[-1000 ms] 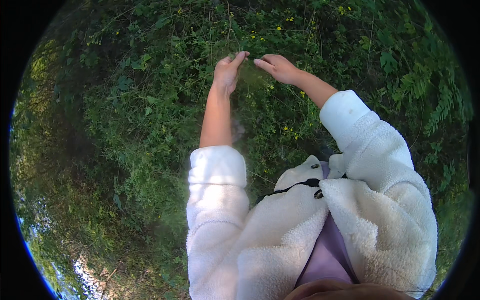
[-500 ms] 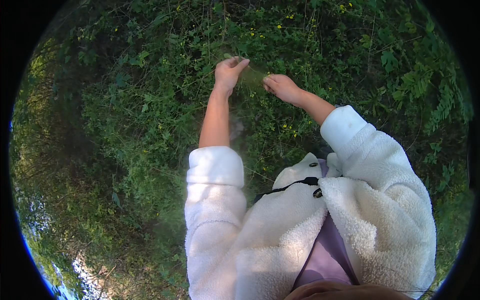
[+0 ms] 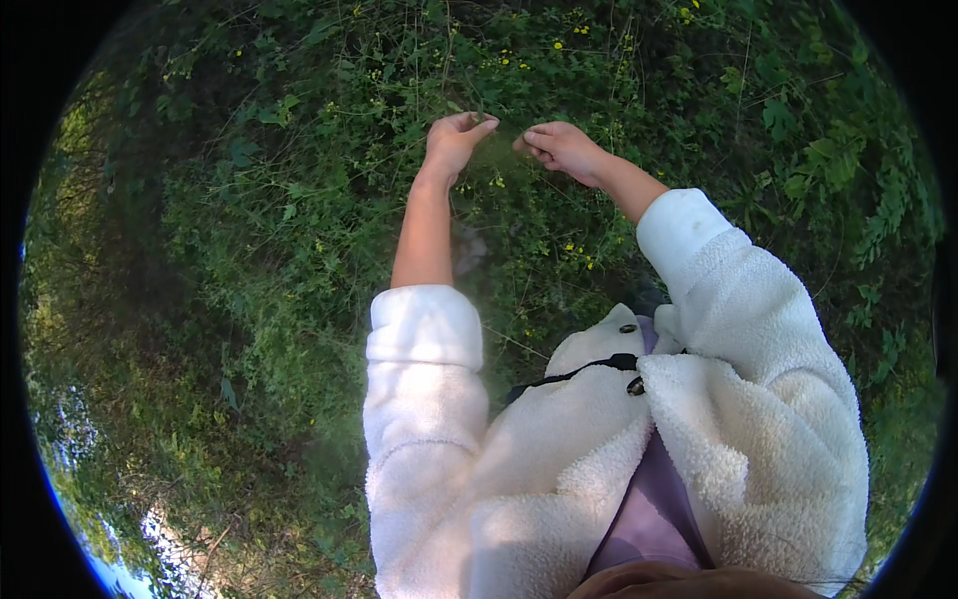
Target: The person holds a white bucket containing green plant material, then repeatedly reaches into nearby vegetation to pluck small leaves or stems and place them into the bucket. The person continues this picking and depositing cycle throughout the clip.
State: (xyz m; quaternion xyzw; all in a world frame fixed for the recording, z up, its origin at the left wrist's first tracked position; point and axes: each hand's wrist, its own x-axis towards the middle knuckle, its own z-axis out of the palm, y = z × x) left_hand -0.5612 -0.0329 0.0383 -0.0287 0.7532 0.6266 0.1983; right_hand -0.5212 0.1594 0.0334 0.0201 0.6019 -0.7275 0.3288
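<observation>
Above the low green plants (image 3: 329, 205), both my hands are held a short gap apart. My left hand (image 3: 457, 145) is closed in a pinch, thumb against fingers, on a thin green sprig (image 3: 454, 107) whose tip pokes out past the fingers. To its right and level with it, my right hand (image 3: 564, 152) is closed, thumb and fingertips pressed together and pointing left. Whatever it may hold is too small and blurred to name. Small yellow flowers (image 3: 508, 64) grow just beyond the hands.
Dense leafy growth surrounds me, with more yellow flowers (image 3: 577, 252) below my right hand. Broader leaves (image 3: 828, 160) rise at the right. Dry thin stems and a bright sunlit patch (image 3: 172, 549) lie at the lower left. My fluffy white sleeves (image 3: 424, 329) are turned up.
My right hand has shifted slightly up and to the left, its fingers a little less curled. The left hand has barely moved. The blurred greenish streak between the hands has faded.
</observation>
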